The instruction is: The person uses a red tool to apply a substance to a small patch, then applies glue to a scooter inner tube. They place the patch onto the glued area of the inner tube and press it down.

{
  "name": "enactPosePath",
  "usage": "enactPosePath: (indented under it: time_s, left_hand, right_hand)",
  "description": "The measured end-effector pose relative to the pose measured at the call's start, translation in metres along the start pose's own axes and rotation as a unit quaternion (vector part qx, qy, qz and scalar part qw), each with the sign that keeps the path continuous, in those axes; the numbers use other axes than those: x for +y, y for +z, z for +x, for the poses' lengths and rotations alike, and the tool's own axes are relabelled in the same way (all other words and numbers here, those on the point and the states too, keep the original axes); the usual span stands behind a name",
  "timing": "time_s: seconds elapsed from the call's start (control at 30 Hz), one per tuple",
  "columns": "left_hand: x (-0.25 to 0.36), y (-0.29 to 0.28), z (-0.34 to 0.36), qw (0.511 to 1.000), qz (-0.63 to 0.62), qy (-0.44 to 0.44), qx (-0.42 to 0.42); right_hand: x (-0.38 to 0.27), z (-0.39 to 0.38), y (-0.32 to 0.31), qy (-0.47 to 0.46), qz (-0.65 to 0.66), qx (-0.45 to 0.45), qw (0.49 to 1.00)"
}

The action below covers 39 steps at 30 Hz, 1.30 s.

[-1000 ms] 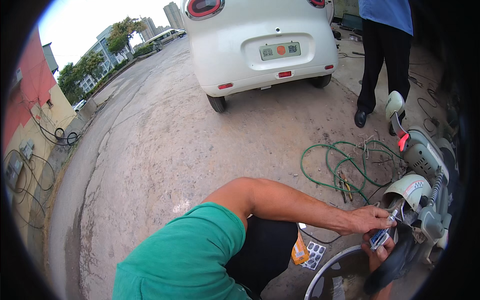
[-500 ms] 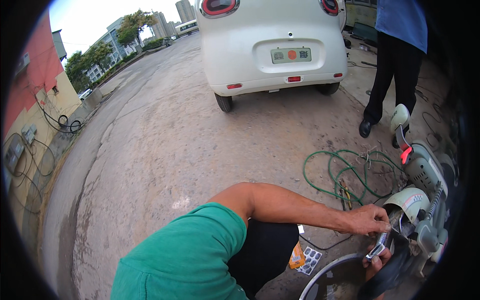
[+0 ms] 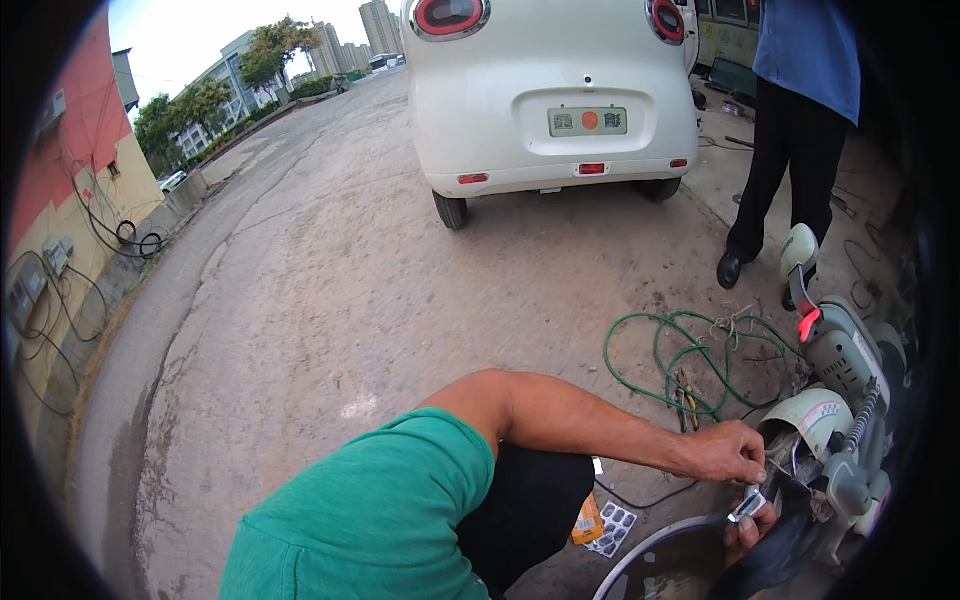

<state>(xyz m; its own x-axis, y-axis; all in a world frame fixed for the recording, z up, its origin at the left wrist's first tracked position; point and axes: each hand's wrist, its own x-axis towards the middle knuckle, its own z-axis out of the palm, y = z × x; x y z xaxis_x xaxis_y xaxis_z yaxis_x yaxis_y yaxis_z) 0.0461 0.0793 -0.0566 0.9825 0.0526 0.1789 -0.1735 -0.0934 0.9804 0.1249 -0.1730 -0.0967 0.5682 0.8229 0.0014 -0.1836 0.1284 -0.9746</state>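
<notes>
My left arm, in a green sleeve, reaches across to the lower right. My left hand point(image 3: 728, 452) is closed, its fingertips pinching the upper end of a small shiny silver metal tool point(image 3: 749, 503). Just below it, my right hand point(image 3: 752, 532) is closed around the tool's lower end; its forearm is mostly hidden. What kind of tool it is cannot be made out. Soft black material point(image 3: 788, 530), blurred, hangs beside my right hand. Both hands are above the rim of a round basin point(image 3: 640, 555) holding dark liquid, next to a pale scooter point(image 3: 815, 415).
A sheet of dark oval patches point(image 3: 612, 528) and an orange box point(image 3: 587, 522) lie left of the basin. Beyond are pliers-like tools point(image 3: 686, 400) and a coiled green hose point(image 3: 660, 345). A person in dark trousers point(image 3: 785, 165) stands near a white car point(image 3: 540, 95).
Both hands have moved slightly left with the metal tool, and the left hand a little down. The whole view has shifted slightly.
</notes>
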Motion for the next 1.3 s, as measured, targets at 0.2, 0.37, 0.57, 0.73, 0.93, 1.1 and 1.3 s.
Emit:
enactPosePath:
  time_s: [0.2,0.37,0.57,0.73,0.93,1.1,1.3]
  left_hand:
    - [0.007,-0.003,-0.004,0.999,-0.005,-0.046,-0.005]
    - [0.012,0.001,-0.005,0.996,-0.071,-0.047,-0.032]
    - [0.0,0.001,-0.002,0.997,-0.043,-0.003,-0.059]
    - [0.021,0.002,-0.003,0.999,-0.028,-0.028,-0.007]
    - [0.016,-0.005,-0.005,0.998,0.064,-0.017,-0.017]
    - [0.013,0.001,-0.008,0.998,-0.02,-0.051,-0.034]
    - [0.012,-0.002,-0.005,0.994,0.056,0.042,-0.079]
  right_hand:
    - [0.007,0.006,-0.013,-0.008,-0.011,-0.057,0.998]
    - [-0.005,0.001,-0.005,-0.018,0.001,-0.039,0.999]
    - [0.012,0.005,-0.019,-0.018,0.019,-0.038,0.999]
    - [0.033,-0.001,-0.064,-0.036,-0.155,-0.023,0.987]
    - [0.013,0.0,-0.022,-0.006,0.018,-0.027,0.999]
    - [0.014,0.0,-0.026,-0.006,0.009,-0.035,0.999]
    - [0.017,-0.004,-0.026,-0.015,0.021,-0.028,0.999]
